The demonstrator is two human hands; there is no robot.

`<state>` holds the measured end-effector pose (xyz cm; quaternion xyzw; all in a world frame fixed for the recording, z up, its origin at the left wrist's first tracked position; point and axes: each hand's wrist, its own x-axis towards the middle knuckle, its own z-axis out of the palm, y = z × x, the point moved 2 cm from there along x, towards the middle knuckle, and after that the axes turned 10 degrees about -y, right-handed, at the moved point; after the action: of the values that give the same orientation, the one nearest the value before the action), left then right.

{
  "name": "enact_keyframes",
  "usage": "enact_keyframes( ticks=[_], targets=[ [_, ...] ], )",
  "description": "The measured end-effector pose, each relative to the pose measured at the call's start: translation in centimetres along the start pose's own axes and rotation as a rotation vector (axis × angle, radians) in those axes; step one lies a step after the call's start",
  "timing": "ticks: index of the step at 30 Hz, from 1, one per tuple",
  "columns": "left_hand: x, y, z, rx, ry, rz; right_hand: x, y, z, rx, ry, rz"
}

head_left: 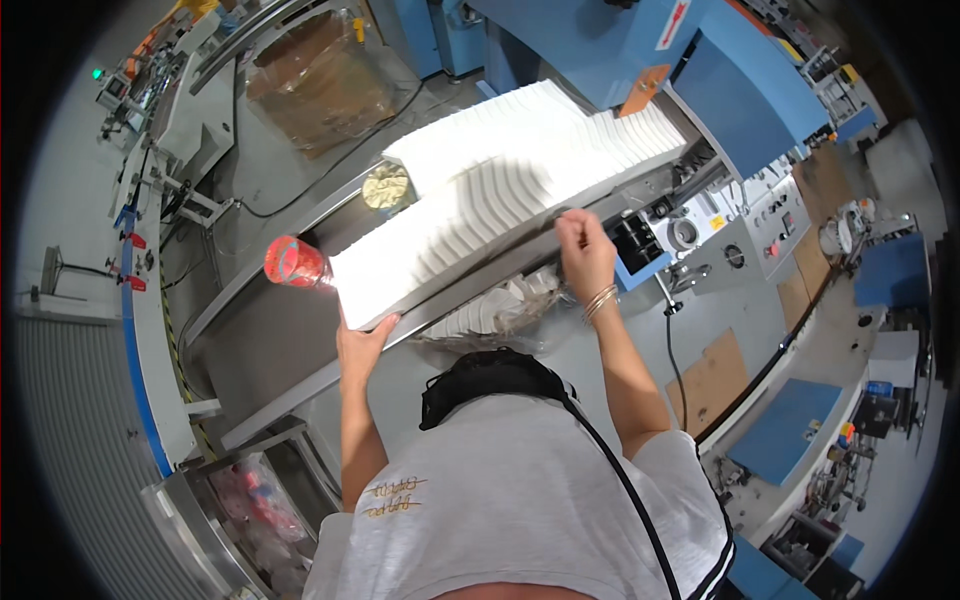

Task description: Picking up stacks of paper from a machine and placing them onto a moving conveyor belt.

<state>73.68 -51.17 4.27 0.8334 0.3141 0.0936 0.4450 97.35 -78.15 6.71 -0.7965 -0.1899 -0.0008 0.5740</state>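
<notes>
On the metal bed [265,335], the left hand [364,345] braces the white stack [405,260], perhaps for alignment, its fingers' grip unclear; above the bed's near side, the right hand [585,245] curls its fingers, contents hidden.

You have two hands, one left hand [364,342] and one right hand [586,246]; two rows of white pieces [420,240] lie beyond them, pieces too fine to count; one red cylinder [296,262] sits past your left hand, one gold round pack [386,187] farther on; one orange block [643,90] beyond your right; one clear bag [490,310] between both hands.
</notes>
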Motion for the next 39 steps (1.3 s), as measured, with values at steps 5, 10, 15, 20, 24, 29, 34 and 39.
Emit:
enact_keyframes(
  ticks=[5,10,15,20,24,29,34,39],
  targets=[
    [-0.3,-0.3,-0.3,-0.031,-0.026,0.016,2.0,2.2,-3.4,-0.089,0.085,0.006],
    [-0.8,-0.3,-0.7,-0.176,0.035,0.178,3.0,2.2,-3.7,-0.224,0.004,-0.069],
    [-0.7,-1.1,-0.8,-0.187,0.074,0.200,3.3,1.5,-3.1,-0.286,-0.073,-0.053],
    [-0.8,-0.9,-0.8,-0.193,0.095,0.177,3.4,1.6,-2.8,-0.381,-0.037,-0.111],
    [-1.0,-0.8,-0.7,-0.164,0.124,0.182,3.3,2.5,-2.7,-0.494,-0.020,-0.212],
    [-1.1,-0.9,-0.7,-0.199,0.125,0.191,3.4,0.4,-3.2,-0.343,-0.040,0.077],
    [-1.0,-0.6,-0.7,-0.179,0.137,0.202,3.6,2.2,-3.3,-0.464,-0.033,-0.044],
    [-0.9,-0.4,-0.8,-0.198,0.134,0.207,3.7,2.6,-3.1,-0.584,0.010,-0.160]
  ],
)
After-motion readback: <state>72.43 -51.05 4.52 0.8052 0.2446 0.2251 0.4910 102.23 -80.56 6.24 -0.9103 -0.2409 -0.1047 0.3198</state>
